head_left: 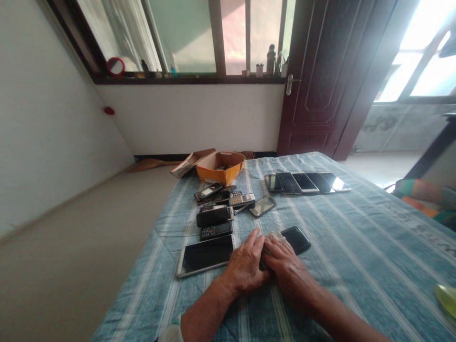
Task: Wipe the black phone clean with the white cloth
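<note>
My left hand and my right hand lie side by side on the striped table cloth, fingers pressed together over a small pale cloth and a dark object half hidden beneath them. A black smartphone lies just beyond my right fingers, touching the cloth. A large dark tablet-like phone rests just left of my left hand. Whether either hand truly grips the cloth is hard to see.
A cluster of old keypad phones lies further up the table, with a lone smartphone beside it. A row of several smartphones lies at the far side. An orange cardboard box stands at the far edge. A dark door is behind.
</note>
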### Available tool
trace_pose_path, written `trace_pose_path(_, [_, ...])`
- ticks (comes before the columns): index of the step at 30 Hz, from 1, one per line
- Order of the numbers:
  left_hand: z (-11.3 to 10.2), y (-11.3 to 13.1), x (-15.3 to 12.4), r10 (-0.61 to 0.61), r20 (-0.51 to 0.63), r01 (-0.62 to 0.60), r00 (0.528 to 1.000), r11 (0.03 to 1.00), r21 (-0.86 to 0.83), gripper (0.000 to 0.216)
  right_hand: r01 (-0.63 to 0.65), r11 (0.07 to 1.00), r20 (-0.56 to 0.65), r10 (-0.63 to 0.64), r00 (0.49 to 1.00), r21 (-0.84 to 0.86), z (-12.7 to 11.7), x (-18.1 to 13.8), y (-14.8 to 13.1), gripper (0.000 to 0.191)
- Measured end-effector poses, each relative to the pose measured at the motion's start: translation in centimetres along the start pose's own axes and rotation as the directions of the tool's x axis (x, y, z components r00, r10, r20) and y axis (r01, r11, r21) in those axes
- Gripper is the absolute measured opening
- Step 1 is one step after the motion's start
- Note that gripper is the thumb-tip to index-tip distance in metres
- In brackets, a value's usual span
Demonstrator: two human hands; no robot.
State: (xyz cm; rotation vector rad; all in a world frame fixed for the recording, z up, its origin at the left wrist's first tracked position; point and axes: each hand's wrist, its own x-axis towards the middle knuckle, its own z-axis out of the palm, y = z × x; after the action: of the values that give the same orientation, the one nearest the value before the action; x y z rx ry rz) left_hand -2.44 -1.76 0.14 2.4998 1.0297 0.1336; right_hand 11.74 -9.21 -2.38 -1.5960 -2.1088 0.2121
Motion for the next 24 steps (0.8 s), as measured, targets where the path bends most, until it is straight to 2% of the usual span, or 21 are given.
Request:
trace_pose_path(6, [0.0,0.0,0.1,0.013,-0.002,-0.013,1.000,1.000,-0.015,0.084,-0.029,0.999,0.022,0.030,0.999,-0.018,-0.5,-0.9,-0.5,0.042])
trace_pose_path(18, [0.3,-0.3,0.2,-0.003,-0.014,0.003,1.000,1.000,-0.025,0.096,-0.048,0.999,0.030,0.048,0.998,0.009,-0.2,2.5,0.1,0.036])
trace_pose_path(24, [0.2,-0.3,0.2,0.012,-0.025,-0.013,1.000,0.999,-0.045,0.093,-0.029,1.000,0.027,0.029,0.999,0.001,0.0,2.3,0.3,0.035])
